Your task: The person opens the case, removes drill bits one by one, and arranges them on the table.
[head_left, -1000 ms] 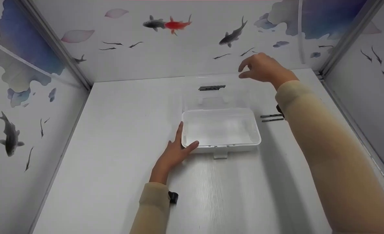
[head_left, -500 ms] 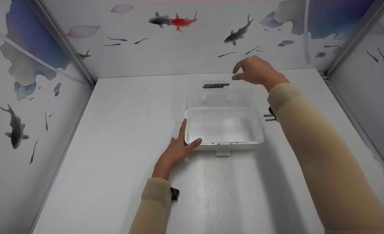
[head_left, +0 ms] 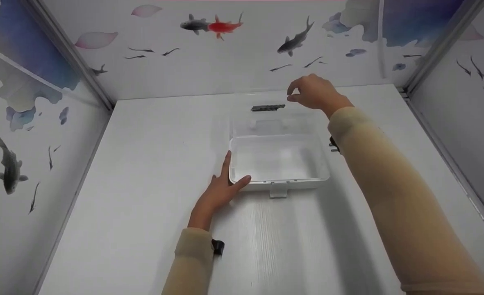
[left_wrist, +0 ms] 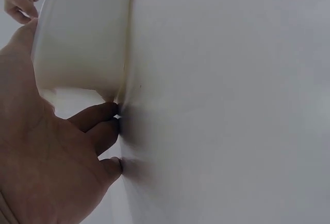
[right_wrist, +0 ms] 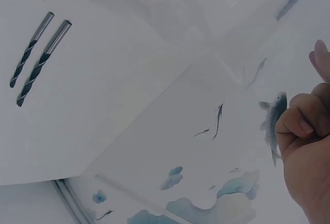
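Note:
A clear plastic box [head_left: 280, 185] stands on the white table with its lid [head_left: 307, 121] tipped back. My left hand [head_left: 217, 192] holds its near left corner, thumb on the front rim and index finger along the side. In the left wrist view the other fingertips touch the table. Several dark drill bits [head_left: 267, 107] lie side by side at the lid; whether in it or behind it I cannot tell. Just right of them hovers my right hand [head_left: 315, 93], fingers bent, thumb near the index finger, holding nothing visible. Two more drill bits [right_wrist: 43, 63] lie right of the box, partly hidden by my right arm in the head view.
Walls printed with fish enclose the table: a back wall [head_left: 164, 78], a left wall [head_left: 24, 233] and a right wall [head_left: 463, 123]. Metal strips run up the back corners. A latch [head_left: 278, 191] hangs from the box's front.
My right hand has moved left and slightly down toward the row of drill bits, with thumb and index finger closer together. The left hand stays on the box; the head view shifts slightly.

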A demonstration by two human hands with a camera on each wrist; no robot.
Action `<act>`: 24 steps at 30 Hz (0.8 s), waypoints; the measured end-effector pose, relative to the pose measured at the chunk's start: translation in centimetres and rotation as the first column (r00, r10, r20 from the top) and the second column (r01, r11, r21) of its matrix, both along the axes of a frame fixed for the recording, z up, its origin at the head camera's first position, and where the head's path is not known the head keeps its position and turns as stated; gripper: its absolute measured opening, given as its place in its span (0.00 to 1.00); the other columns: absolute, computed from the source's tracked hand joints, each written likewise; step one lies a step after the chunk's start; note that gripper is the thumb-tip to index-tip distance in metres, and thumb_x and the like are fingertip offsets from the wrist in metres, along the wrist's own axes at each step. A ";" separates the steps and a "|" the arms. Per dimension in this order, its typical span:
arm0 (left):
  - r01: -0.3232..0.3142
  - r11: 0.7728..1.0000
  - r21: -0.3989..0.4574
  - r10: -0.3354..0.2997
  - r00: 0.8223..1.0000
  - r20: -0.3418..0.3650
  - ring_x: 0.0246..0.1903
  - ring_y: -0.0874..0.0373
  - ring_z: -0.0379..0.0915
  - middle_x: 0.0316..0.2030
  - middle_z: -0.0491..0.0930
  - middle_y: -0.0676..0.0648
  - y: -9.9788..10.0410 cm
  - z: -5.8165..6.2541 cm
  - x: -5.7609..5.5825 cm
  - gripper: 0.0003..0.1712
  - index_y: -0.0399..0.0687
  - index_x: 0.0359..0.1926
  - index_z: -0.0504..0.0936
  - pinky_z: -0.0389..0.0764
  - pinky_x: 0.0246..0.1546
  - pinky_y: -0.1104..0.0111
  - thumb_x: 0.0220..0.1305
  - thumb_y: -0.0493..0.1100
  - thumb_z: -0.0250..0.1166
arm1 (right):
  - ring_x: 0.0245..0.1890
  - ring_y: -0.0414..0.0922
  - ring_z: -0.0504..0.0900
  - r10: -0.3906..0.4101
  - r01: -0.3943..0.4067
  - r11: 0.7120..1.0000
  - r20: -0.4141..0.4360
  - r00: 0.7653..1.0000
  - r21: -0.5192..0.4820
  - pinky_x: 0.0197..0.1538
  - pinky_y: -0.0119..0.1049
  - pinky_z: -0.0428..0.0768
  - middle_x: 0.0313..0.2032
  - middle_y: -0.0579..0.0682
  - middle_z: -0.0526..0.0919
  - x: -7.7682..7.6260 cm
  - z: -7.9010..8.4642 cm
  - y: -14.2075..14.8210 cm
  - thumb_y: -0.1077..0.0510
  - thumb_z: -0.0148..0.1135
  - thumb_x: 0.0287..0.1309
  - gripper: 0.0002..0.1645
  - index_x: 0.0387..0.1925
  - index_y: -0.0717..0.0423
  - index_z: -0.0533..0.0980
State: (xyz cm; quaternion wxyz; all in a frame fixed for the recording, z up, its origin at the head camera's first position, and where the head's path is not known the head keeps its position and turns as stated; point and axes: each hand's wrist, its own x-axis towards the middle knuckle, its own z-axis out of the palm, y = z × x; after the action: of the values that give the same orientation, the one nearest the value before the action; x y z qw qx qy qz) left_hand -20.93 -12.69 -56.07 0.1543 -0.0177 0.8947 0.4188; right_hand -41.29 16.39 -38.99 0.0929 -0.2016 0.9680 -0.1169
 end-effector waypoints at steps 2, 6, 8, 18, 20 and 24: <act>-0.002 1.000 -0.004 0.002 1.000 0.005 0.83 0.25 0.36 0.85 0.50 0.36 -0.2 0.0 0.1 0.66 0.83 0.84 0.26 0.56 0.76 0.28 0.58 0.90 0.55 | 0.69 0.63 0.78 0.008 -0.008 1.000 -0.012 1.000 0.001 0.71 0.64 0.74 0.67 0.60 0.82 -0.1 -0.3 -0.5 0.51 0.59 0.79 0.20 0.64 0.53 0.82; 0.005 1.000 -0.012 -0.004 1.000 0.014 0.83 0.25 0.36 0.84 0.51 0.35 -0.4 0.1 0.3 0.66 0.82 0.84 0.26 0.57 0.76 0.29 0.60 0.89 0.54 | 0.69 0.63 0.78 0.013 -0.014 1.000 -0.021 1.000 -0.005 0.71 0.64 0.74 0.67 0.60 0.82 -0.3 -1.0 -1.5 0.52 0.60 0.79 0.18 0.62 0.53 0.84; 0.009 1.000 -0.013 -0.009 1.000 0.019 0.83 0.25 0.36 0.84 0.52 0.34 -0.4 0.2 0.3 0.65 0.82 0.84 0.25 0.56 0.77 0.29 0.60 0.89 0.54 | 0.69 0.62 0.78 0.005 -0.005 1.000 -0.015 1.000 -0.001 0.70 0.63 0.75 0.67 0.60 0.82 -0.3 -1.5 -1.7 0.53 0.60 0.79 0.17 0.61 0.53 0.84; 0.015 1.000 -0.002 -0.015 1.000 0.022 0.84 0.27 0.35 0.84 0.52 0.36 -0.2 0.3 0.1 0.64 0.85 0.83 0.25 0.56 0.77 0.29 0.61 0.88 0.54 | 0.65 0.60 0.82 -0.026 0.027 0.999 -0.024 0.999 0.031 0.66 0.60 0.79 0.63 0.58 0.86 -0.6 -3.3 -2.1 0.55 0.60 0.79 0.16 0.58 0.54 0.86; 0.017 1.000 -0.001 -0.017 1.000 0.021 0.84 0.27 0.35 0.84 0.53 0.36 -0.2 0.3 0.1 0.63 0.85 0.83 0.25 0.56 0.77 0.29 0.61 0.88 0.54 | 0.64 0.59 0.82 -0.032 0.032 0.999 -0.023 0.999 0.029 0.66 0.60 0.79 0.62 0.58 0.86 -0.7 -3.5 -2.2 0.55 0.60 0.78 0.16 0.58 0.55 0.86; 0.022 1.000 0.012 -0.022 1.000 0.015 0.84 0.25 0.34 0.84 0.54 0.35 -0.2 0.3 0.2 0.64 0.83 0.84 0.25 0.55 0.77 0.29 0.62 0.87 0.55 | 0.65 0.60 0.81 -0.032 0.033 0.999 -0.022 0.999 0.041 0.66 0.62 0.79 0.63 0.59 0.85 -0.6 -3.7 -2.3 0.54 0.60 0.78 0.16 0.58 0.54 0.86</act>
State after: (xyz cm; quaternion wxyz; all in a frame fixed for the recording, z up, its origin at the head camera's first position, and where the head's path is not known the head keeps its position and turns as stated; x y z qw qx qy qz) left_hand -20.78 -12.86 -55.80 0.1657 -0.0100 0.8911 0.4223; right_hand -41.91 14.11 -42.65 0.0847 -0.1851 0.9743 -0.0961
